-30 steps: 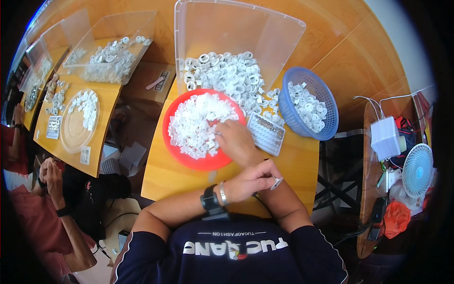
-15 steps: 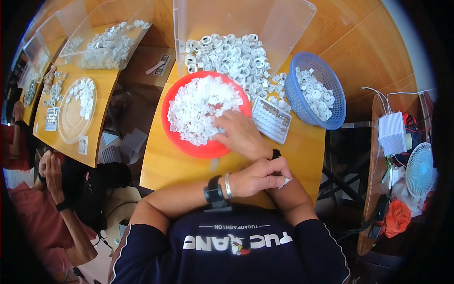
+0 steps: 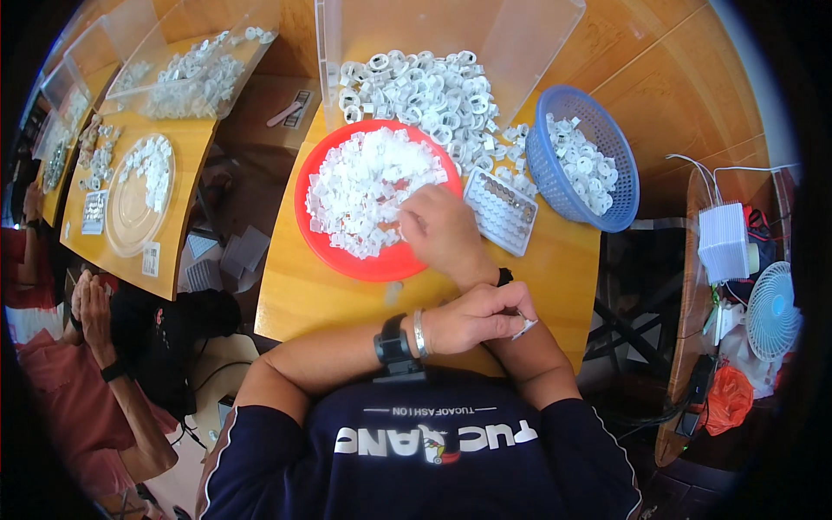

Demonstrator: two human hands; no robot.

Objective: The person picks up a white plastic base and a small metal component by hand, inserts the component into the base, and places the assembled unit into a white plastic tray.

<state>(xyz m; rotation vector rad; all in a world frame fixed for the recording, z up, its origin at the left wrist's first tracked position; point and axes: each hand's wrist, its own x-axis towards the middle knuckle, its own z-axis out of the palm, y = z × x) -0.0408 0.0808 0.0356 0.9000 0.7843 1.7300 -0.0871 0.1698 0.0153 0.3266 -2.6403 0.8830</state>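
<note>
My left hand is closed in a pinch near my right forearm. Its thumb and finger hold a small white plastic part. My right hand is over the right side of a red basin, its fingers curled and pressed together. What the right fingertips hold, if anything, is hidden against the white behind them. Many small clear-white plastic pieces fill the basin. Beside the right hand lies a white tray with rows of round pockets, some filled with small metallic discs.
Behind the basin, white ring-shaped parts spill from a clear plastic bin. A blue basket of similar parts leans at the right. A blue fan stands far right. At left, another person sits by a second table.
My right hand has drawn back a little from the white pieces, and its fingers have curled together. The left hand keeps its pinch on the white part. The view has shifted slightly.
</note>
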